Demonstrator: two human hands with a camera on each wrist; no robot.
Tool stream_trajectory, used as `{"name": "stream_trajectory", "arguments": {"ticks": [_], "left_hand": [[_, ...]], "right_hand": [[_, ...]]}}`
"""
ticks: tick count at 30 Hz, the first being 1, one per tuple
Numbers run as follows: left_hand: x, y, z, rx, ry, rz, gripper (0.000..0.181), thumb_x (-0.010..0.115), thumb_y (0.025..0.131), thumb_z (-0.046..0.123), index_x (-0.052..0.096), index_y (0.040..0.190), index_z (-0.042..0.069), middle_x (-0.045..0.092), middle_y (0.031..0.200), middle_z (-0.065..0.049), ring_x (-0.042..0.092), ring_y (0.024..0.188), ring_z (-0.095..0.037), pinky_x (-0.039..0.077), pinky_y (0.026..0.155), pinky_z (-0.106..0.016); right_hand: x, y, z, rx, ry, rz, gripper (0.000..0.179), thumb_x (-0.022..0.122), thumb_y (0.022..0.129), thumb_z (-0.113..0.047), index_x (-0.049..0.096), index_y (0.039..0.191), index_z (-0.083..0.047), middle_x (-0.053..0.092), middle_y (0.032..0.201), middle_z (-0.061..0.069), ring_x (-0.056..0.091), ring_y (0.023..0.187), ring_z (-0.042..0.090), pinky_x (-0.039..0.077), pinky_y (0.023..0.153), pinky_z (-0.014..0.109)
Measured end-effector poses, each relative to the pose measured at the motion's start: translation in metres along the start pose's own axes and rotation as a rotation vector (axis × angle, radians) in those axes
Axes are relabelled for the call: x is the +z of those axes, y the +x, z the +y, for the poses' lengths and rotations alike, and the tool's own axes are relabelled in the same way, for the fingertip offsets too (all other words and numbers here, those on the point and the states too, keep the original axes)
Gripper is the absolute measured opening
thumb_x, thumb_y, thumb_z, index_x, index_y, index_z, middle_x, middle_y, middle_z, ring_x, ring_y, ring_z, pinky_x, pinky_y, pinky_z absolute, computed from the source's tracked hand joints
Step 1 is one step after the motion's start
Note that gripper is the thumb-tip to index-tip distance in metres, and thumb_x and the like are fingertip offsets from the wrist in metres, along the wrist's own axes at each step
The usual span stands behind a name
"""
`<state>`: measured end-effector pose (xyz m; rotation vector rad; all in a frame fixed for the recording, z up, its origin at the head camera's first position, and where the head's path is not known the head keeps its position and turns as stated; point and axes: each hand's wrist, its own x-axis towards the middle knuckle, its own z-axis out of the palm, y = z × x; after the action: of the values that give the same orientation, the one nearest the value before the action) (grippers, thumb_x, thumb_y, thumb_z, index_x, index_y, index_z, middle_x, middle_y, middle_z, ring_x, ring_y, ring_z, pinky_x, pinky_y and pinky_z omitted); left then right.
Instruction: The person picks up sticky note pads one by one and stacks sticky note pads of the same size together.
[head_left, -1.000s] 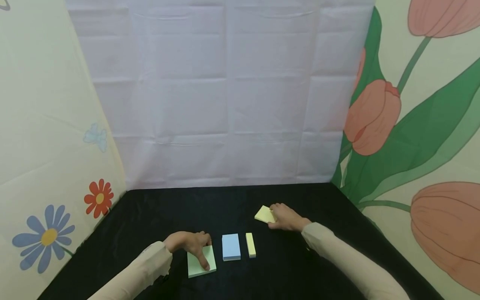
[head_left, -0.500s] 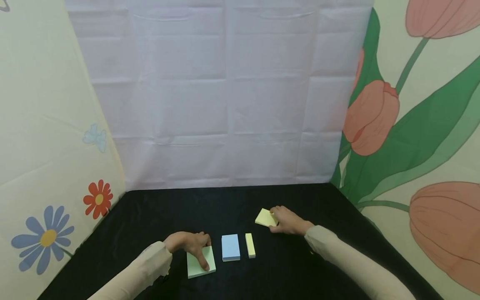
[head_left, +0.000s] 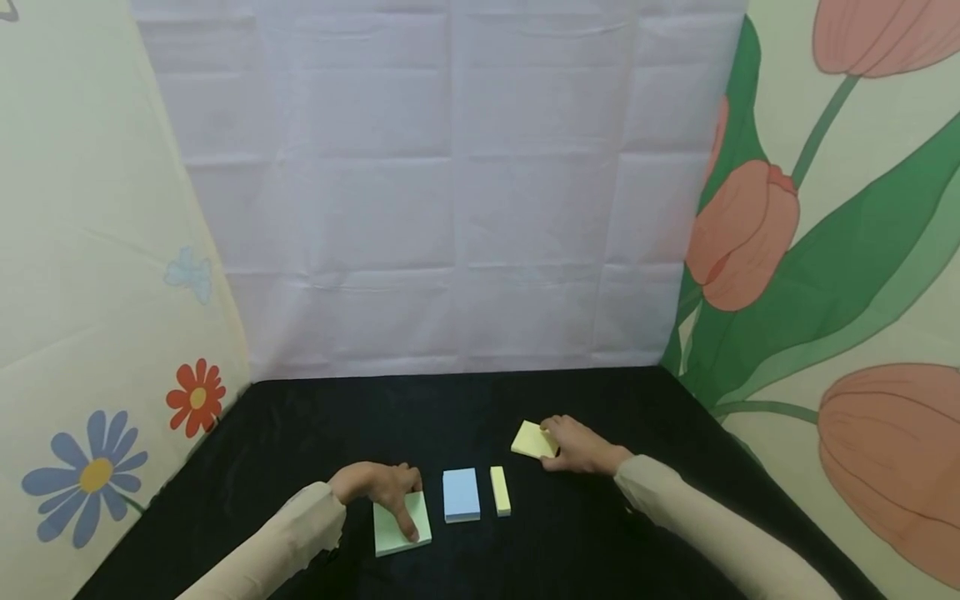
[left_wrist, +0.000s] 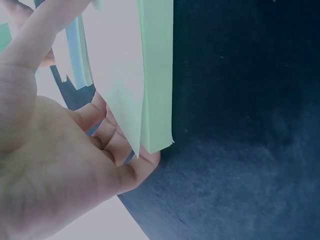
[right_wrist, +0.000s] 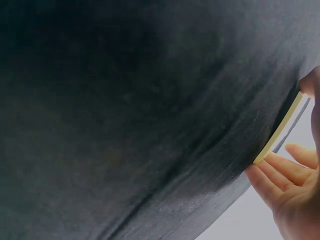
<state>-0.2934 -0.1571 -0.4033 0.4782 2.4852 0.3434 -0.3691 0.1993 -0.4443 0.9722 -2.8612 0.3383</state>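
My left hand (head_left: 382, 483) spans a square green sticky note pad (head_left: 392, 537) at the front left of the table. Its thumb lies across the top near the right edge, with the other fingers curled at the far edge. In the left wrist view, a loose sheet corner of the green pad (left_wrist: 159, 100) stands away from the block. Farther back on the right, my right hand (head_left: 581, 446) pinches a yellow sticky note pad (head_left: 530, 440) by opposite edges. The right wrist view shows this yellow pad (right_wrist: 280, 129) edge-on between thumb and fingertips, low over the black cloth.
Between the hands lie a blue sticky note pad (head_left: 461, 494) and, to its right, a narrow yellow pad (head_left: 500, 490). Black cloth (head_left: 337, 425) covers the table. A creased white sheet (head_left: 450, 208) hangs behind it, with flower-printed cloths on both sides.
My right hand and the yellow pad have moved slightly toward me and to the right. My left hand stays on the green pad.
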Motion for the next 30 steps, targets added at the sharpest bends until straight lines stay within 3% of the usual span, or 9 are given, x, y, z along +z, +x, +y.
{"name": "stream_trajectory", "arguments": {"ticks": [20,30], "left_hand": [[0.001,0.002,0.001,-0.010,0.004,0.007,0.049,0.086,0.075,0.027,0.055,0.112,0.017,0.046,0.100,0.001,0.045,0.090,-0.019,0.042,0.082,-0.035],[0.001,0.002,0.001,-0.014,0.002,0.009,0.048,0.086,0.076,0.024,0.055,0.112,0.016,0.046,0.101,-0.001,0.045,0.090,-0.020,0.043,0.082,-0.036]], "right_hand": [[0.000,-0.012,-0.004,-0.050,-0.014,0.002,0.054,0.074,0.083,-0.026,0.055,0.121,0.006,0.058,0.110,0.014,0.054,0.095,0.023,0.047,0.081,0.042],[-0.004,-0.017,-0.009,-0.037,-0.002,-0.033,0.054,0.073,0.083,-0.026,0.054,0.125,0.003,0.056,0.115,0.013,0.051,0.095,0.019,0.046,0.081,0.040]]}}
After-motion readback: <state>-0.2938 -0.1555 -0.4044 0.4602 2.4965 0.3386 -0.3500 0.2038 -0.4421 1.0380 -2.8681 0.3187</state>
